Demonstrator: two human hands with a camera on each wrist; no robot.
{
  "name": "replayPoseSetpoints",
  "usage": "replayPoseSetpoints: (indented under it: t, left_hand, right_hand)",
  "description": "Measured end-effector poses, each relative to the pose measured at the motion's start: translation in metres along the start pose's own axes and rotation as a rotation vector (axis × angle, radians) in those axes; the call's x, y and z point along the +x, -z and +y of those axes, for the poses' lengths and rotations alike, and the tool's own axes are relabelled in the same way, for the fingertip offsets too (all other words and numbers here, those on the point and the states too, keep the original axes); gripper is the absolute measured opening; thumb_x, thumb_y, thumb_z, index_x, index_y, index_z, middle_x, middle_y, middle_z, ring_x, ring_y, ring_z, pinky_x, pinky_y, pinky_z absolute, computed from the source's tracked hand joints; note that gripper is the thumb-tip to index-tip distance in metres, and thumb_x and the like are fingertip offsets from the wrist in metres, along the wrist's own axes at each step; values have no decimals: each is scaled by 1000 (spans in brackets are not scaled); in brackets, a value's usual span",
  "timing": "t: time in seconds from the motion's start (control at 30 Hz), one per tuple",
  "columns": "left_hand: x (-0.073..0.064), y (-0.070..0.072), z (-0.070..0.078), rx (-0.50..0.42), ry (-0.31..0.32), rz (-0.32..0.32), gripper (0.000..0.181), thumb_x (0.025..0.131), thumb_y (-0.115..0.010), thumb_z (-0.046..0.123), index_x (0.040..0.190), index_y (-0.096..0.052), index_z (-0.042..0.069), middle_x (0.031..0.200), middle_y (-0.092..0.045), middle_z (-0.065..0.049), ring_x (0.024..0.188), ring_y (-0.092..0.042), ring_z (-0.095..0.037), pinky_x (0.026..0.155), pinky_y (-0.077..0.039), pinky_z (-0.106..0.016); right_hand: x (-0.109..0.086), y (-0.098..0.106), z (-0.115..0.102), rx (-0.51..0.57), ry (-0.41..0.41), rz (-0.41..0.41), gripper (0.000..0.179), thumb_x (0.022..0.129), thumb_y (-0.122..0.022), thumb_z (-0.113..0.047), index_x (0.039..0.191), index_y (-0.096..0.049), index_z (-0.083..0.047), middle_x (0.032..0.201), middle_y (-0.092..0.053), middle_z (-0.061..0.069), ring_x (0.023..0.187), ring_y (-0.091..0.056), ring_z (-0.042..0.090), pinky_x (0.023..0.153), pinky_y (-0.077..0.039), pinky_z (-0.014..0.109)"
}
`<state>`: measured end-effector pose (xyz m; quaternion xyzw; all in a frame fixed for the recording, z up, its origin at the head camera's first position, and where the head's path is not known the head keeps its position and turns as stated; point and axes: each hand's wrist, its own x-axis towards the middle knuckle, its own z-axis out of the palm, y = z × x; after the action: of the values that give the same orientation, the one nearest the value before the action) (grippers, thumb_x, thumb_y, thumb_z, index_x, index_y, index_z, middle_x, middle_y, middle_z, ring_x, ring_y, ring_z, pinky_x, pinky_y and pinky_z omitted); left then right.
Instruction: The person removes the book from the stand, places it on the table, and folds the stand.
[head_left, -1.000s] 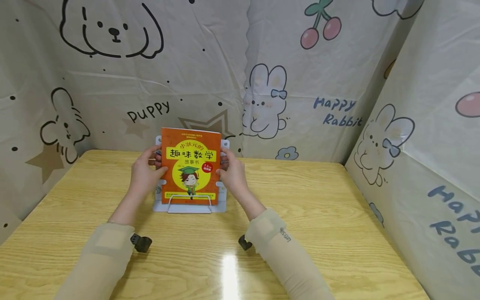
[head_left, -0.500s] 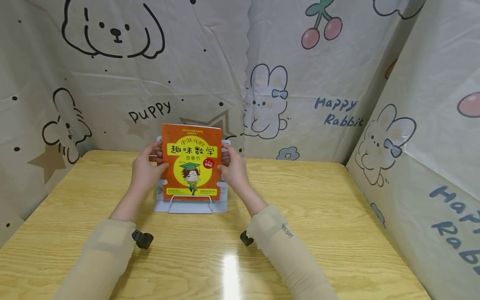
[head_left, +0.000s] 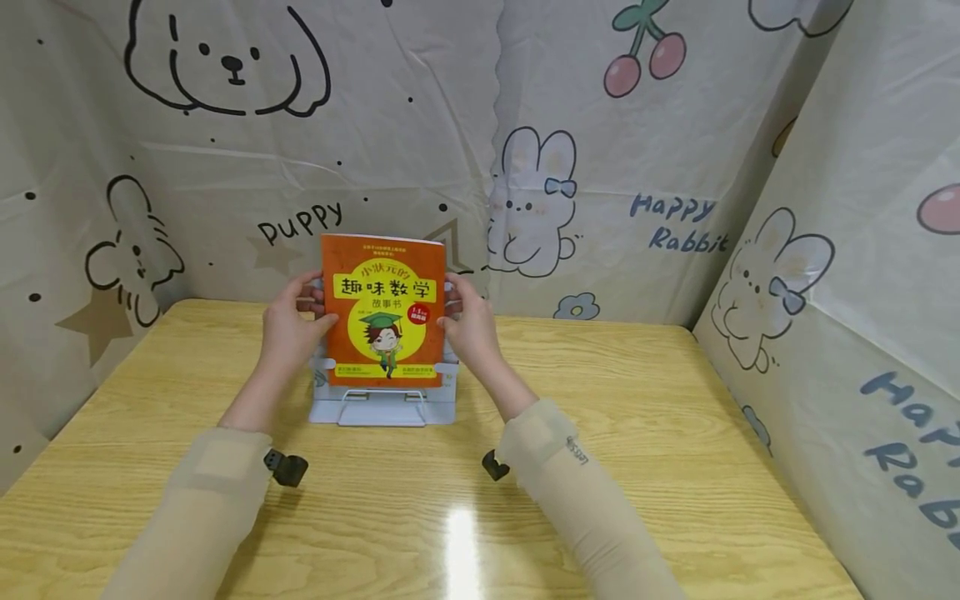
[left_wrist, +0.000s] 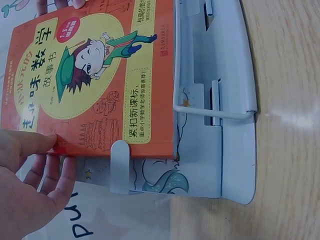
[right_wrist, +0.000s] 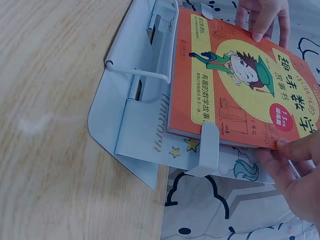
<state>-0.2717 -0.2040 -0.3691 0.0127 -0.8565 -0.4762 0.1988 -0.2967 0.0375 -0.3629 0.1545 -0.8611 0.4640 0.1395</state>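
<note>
An orange book [head_left: 384,312] with a yellow circle and a cartoon child in a green cap stands upright against a pale blue book stand [head_left: 318,411]. My left hand [head_left: 294,321] grips the book's left edge, thumb on the cover and fingers behind. On the opposite edge my right hand [head_left: 471,323] pinches it the same way. In the left wrist view, the cover [left_wrist: 150,100] lies behind a white side clip [left_wrist: 120,167]. A similar clip [right_wrist: 209,145] shows in the right wrist view. The book's lower edge is above the stand's wire holder [head_left: 381,393].
The stand rests on a light wood table [head_left: 600,450]. A cloth backdrop [head_left: 420,150] printed with puppies and rabbits hangs behind and along both sides. Each sleeve carries a small black camera, such as the left one [head_left: 288,468].
Both hands have raised the book up along the stand. Its bottom edge has moved from behind the wire holder to above it, while the stand has stayed in place.
</note>
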Motion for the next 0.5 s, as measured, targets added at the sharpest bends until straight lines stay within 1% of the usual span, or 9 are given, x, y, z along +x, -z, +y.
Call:
replayPoseSetpoints:
  t: [0.03, 0.1, 0.17, 0.2, 0.23, 0.27, 0.33, 0.4, 0.5]
  left_hand:
    - [0, 0, 1, -4, 1, 0, 63, 84, -68, -1, 140, -42, 10, 112, -54, -16, 99, -57, -29, 89, -51, -41]
    - [1, 0, 2, -11, 1, 0, 63, 84, -68, -1, 140, -42, 11, 111, -53, -16, 99, -57, -29, 89, -51, -41]
    - [2, 0, 4, -16, -8, 5, 63, 83, -68, -1, 139, -43, 12, 110, -54, -15, 98, -57, -28, 86, -52, -35]
    - [3, 1, 4, -20, -15, 10, 62, 83, -68, -1, 139, -44, 12, 110, -54, -14, 97, -58, -27, 83, -53, -29]
    - [4, 1, 5, -23, -23, 13, 62, 83, -69, 0, 139, -44, 13, 109, -54, -14, 96, -57, -26, 81, -52, -23]
    - [4, 1, 6, -27, -30, 16, 62, 83, -69, 0, 139, -45, 13, 109, -54, -14, 95, -57, -26, 78, -50, -18]
    - [5, 1, 7, -37, -53, 28, 62, 82, -69, -1, 138, -46, 13, 108, -55, -14, 93, -57, -25, 71, -46, -9]
    - [6, 1, 8, -49, -68, 38, 61, 82, -69, -1, 137, -46, 13, 108, -55, -13, 93, -56, -24, 67, -43, -6]
    - [5, 2, 10, -58, -86, 53, 60, 83, -68, 0, 138, -46, 14, 108, -55, -12, 93, -55, -23, 68, -43, -6]
  right_hand:
    - [0, 1, 0, -3, 2, 1, 64, 79, -66, 12, 135, -46, -11, 107, -63, 10, 92, -63, 21, 81, -54, 27]
    - [0, 2, 0, 3, 8, 1, 65, 78, -65, 13, 135, -45, -10, 107, -63, 11, 92, -63, 21, 80, -55, 28]
    - [1, 3, 0, 4, 21, 6, 65, 78, -65, 13, 136, -45, -10, 107, -63, 11, 93, -63, 21, 80, -54, 28]
    - [1, 3, 0, 4, 30, 10, 65, 78, -65, 13, 136, -45, -10, 107, -63, 11, 93, -63, 21, 81, -54, 27]
    - [2, 4, 0, 5, 40, 15, 65, 79, -65, 13, 136, -44, -10, 106, -63, 11, 93, -63, 22, 81, -54, 27]
    - [2, 4, 0, 8, 50, 21, 65, 79, -65, 13, 135, -44, -9, 106, -64, 11, 93, -63, 22, 77, -56, 27]
    - [3, 6, 0, 6, 66, 34, 63, 79, -65, 12, 135, -44, -10, 106, -64, 11, 93, -62, 22, 77, -55, 26]
    - [3, 7, -1, 4, 79, 47, 62, 79, -65, 12, 134, -45, -9, 106, -64, 11, 93, -62, 22, 77, -55, 27]
    - [3, 8, -3, 3, 89, 59, 61, 79, -66, 12, 133, -45, -8, 107, -65, 12, 94, -63, 23, 78, -56, 29]
